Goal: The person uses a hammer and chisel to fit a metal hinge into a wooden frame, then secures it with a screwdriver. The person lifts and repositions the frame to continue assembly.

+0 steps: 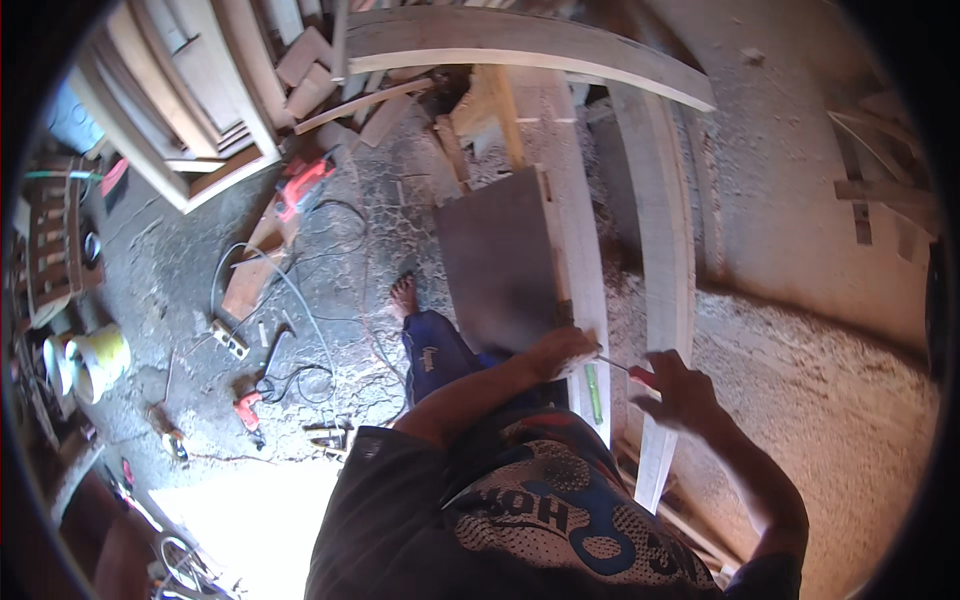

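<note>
From my head view, my right hand (680, 392) is closed around the red handle of a screwdriver (643, 377), its thin shaft pointing left toward my other hand. My left hand (562, 352) is curled at the near right corner of a dark panel (500, 260), right by the screwdriver's tip; I cannot tell whether its fingers are clamped on anything there. The panel is in front of me, its right side along a pale plank (578, 220). A green stick (593, 393) lies on that plank, just below the screwdriver's shaft. Farther right runs a pale beam (672, 240), with another beam (530, 38) across the far end. On the floor (160, 290) to my left, a red power tool (300, 188) sits at the far end of a brown board (258, 262). Nearer me are a power strip (230, 340) and a red drill (248, 410), with cables looping between. Pale buckets (98, 360) stand farther left.
</note>
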`<action>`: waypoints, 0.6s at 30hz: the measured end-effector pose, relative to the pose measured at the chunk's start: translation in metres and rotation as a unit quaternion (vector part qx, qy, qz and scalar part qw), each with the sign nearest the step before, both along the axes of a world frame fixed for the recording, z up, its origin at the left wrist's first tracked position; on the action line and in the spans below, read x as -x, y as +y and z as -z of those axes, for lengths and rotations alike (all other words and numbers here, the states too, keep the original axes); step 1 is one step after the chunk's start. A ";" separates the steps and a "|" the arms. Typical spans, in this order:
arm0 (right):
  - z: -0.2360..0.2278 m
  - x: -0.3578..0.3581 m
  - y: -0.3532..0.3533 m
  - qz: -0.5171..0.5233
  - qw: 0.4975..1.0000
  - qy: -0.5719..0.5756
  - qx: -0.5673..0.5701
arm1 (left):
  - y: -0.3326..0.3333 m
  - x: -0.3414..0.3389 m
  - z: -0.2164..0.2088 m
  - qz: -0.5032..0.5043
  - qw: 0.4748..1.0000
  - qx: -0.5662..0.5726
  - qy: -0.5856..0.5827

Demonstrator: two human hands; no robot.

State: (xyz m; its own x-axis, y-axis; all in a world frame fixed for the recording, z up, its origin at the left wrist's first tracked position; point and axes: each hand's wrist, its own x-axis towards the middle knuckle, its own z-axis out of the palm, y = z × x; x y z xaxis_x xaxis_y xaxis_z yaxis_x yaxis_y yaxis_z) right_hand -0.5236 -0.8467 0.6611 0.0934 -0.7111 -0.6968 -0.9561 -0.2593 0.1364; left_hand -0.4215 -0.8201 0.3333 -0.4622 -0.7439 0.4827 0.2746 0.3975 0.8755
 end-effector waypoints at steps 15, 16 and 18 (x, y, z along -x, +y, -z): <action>0.012 0.058 0.028 0.171 0.955 -0.221 0.096 | 0.004 0.014 0.006 0.014 0.988 0.075 -0.134; 0.015 0.068 0.037 0.040 0.963 -0.225 0.141 | 0.004 0.011 0.003 0.011 0.989 0.062 -0.134; 0.007 0.080 0.036 0.049 0.981 -0.163 0.097 | 0.001 0.014 -0.003 0.049 0.976 0.064 -0.204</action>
State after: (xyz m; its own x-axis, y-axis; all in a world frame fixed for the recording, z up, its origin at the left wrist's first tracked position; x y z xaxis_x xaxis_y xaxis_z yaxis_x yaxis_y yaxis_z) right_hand -0.6032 -0.8105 0.6542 0.2132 -0.8446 -0.4912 -0.9761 -0.1630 -0.1434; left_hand -0.4355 -0.8187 0.3365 -0.7011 -0.6323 0.3297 -0.0448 0.5006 0.8645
